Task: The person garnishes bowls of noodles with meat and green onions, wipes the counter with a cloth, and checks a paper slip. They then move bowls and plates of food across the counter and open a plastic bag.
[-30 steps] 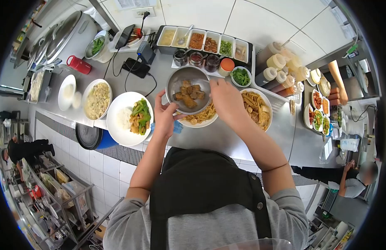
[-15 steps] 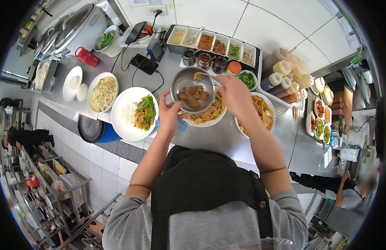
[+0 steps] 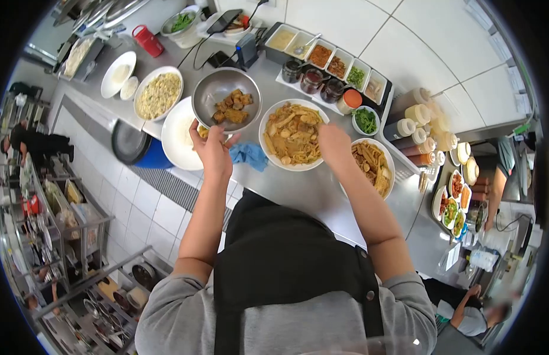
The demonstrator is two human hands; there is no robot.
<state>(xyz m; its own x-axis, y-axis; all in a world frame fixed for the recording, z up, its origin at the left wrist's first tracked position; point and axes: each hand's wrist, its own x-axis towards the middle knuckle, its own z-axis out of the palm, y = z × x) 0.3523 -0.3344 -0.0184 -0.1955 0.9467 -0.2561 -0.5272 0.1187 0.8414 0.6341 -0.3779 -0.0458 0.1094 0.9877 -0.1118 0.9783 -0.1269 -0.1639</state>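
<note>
Head view: the left hand [image 3: 214, 152] has its fingers closed on the near rim of a metal bowl [image 3: 210, 90] with browned chunks [image 3: 233, 106] in it, partly covering a white plate [image 3: 172, 149]. The right hand [image 3: 335, 144] is at the right rim of a white bowl [image 3: 263, 136] of noodle-like food [image 3: 292, 131]; whether its fingers hold anything cannot be told. A blue cloth [image 3: 249, 156] lies on the surface [image 3: 310, 190] between the plate and the white bowl.

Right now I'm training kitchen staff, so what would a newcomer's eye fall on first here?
Probably the shiny metal bowl of brown chunks, held in the left hand. Next, the white dish of yellowish food beside the right hand. Then perhaps the bright red container near the picture's upper left.
</note>
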